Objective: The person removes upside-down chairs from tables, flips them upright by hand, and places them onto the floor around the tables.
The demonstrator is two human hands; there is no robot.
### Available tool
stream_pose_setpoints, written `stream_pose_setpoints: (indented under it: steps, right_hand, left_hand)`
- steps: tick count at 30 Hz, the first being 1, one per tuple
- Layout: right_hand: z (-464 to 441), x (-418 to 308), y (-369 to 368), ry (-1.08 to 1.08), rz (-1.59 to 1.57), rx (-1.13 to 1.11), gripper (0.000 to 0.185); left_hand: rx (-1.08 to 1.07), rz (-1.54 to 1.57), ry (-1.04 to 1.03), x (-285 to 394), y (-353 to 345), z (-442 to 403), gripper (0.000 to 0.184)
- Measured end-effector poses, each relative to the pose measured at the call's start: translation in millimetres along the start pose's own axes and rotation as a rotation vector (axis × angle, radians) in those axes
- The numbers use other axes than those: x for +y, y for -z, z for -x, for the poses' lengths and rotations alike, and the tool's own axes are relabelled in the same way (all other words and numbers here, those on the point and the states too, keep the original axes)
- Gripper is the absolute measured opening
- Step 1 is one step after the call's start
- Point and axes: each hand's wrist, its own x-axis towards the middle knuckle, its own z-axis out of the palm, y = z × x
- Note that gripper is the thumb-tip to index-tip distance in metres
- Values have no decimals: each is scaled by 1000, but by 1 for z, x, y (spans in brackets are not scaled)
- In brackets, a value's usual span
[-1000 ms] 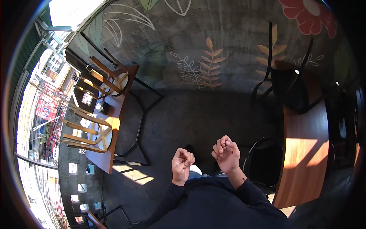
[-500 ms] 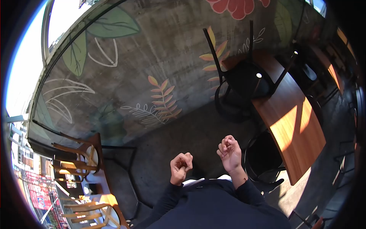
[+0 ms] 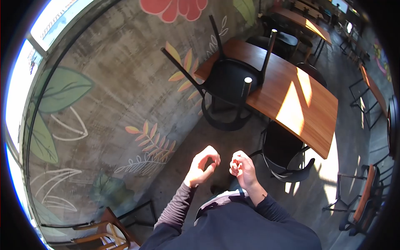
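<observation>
My left hand is raised in front of my body, its fingers curved and its thumb standing apart from them in a loose C shape. Nothing shows inside that curve. Just to its right, my right hand is held up with the fingers curled in toward the palm, and no object is visible in it. A small gap separates the two hands, and neither touches anything. Nearest to my right hand is a black chair standing on the floor beside the wooden table.
An upturned black chair rests on the wooden table, legs in the air. A painted concrete wall runs along the left. Wooden chairs lie at lower left. Further tables stand at the back, and folded furniture is at right.
My view has swung to the right, so more of the tables and room shows. My hands have come closer together, and my left hand's thumb and fingers have opened apart.
</observation>
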Motion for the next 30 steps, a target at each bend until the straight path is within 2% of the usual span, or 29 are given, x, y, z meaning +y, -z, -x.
stream_pose_setpoints:
  steps: [1,2,5,7,11,12,14,15,16,18,21,22,24,26,28,30]
  right_hand:
    - [-3,-4,3,26,-5,9,10]
    - [-3,-8,8,46,-11,23,10]
    - [-4,-19,24,86,21,27,10]
    - [-12,-25,35,137,66,39,10]
    - [-14,-37,53,274,258,61,10]
    - [-13,-40,57,319,318,70,10]
    - [-7,-46,69,380,353,100,11]
    - [-4,-47,77,405,393,131,11]
    - [-1,-46,85,424,437,160,11]
    - [5,-37,101,421,517,253,9]
    - [13,-14,114,445,542,344,8]
    - [14,-1,119,468,561,369,6]
    - [16,26,124,464,709,495,5]
    - [18,53,122,460,698,553,5]
    - [19,79,122,368,571,582,5]
    - [16,103,121,293,579,601,7]
  left_hand:
    - [-13,62,17,0,2,-26,24]
    - [-8,77,-71,-6,4,-55,32]
    - [56,12,-205,-21,1,-139,68]
    - [1,-220,-218,-42,3,-190,72]
    - [-210,-272,44,-100,-4,-246,52]
    - [-263,-192,-50,-109,-11,-252,40]
    - [-272,-5,47,-122,-17,-264,27]
    - [-260,-73,66,-130,-14,-271,13]
    - [-252,-173,91,-136,-14,-278,16]
    - [-388,-223,141,-148,-10,-282,19]
    - [-57,31,121,-169,-21,-259,19]
    - [-199,107,80,-166,-9,-255,21]
    - [-104,179,119,-163,-1,-235,22]
    - [51,254,128,-152,0,-218,25]
    - [-177,330,50,-146,24,-214,28]
    - [-162,237,36,-134,28,-189,30]
